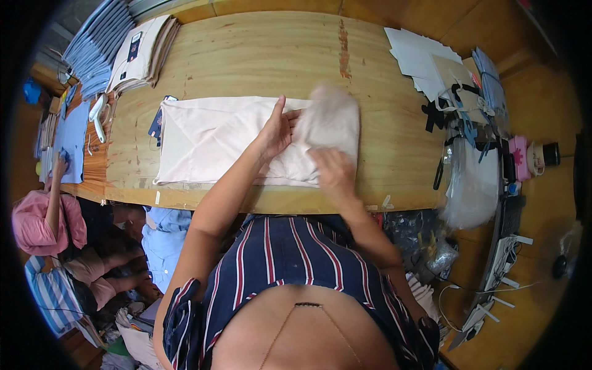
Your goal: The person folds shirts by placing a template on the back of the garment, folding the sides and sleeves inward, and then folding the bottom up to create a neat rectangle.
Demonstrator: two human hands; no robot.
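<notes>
A pale pink garment [222, 132] lies partly folded in a long strip across the wooden table in front of me. Its right end is smeared by motion, with a loose part lifted at the far edge. My left hand [280, 132] rests on the middle of the cloth, thumb up and fingers stretched toward the lifted part. Over the near right part of the garment is my right hand [336, 172]; it is blurred, and whether its fingers grip the cloth cannot be seen. A dark blue tag [155, 126] sticks out at the garment's left end.
Folded pale garments [145, 52] and a stack of blue shirts [98, 46] stand at the far left, near a white handheld tool [97, 117]. White sheets [425, 61] and plastic bags [472, 185] lie right. Another person in a pink top [49, 222] works at left.
</notes>
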